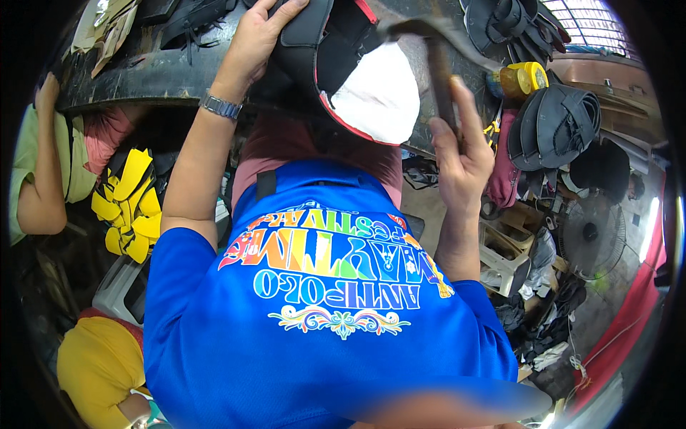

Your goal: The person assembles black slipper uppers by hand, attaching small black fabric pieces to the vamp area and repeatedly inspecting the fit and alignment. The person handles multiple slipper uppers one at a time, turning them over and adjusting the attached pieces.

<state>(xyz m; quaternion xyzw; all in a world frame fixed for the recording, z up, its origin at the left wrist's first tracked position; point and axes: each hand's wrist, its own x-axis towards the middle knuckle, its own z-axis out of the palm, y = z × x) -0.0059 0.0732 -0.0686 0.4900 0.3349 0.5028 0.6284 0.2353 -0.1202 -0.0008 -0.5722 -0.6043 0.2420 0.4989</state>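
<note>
A black shoe upper [304, 61] with red edging lies at the top middle, at the bench's near edge. Its rounded white part [379, 96] faces me and is rimmed in red. My left hand [266, 34] grips the upper's left side, thumb on top; its other fingers are partly hidden. In my right hand [463, 146] is a hammer [439, 86], its dark handle upright and its long curved head above the white part. The hammer head is slightly blurred, and I cannot tell whether it touches the shoe.
Black cut pieces [196, 25] lie on the dark bench [153, 71]. At right are a yellow-lidded jar [527, 77], stacked black shoe pieces [554, 125] and a fan [590, 230]. Yellow pieces [132, 207] are at left. Another person's arm [44, 171] reaches the bench; a yellow-clothed person [100, 365] sits lower left.
</note>
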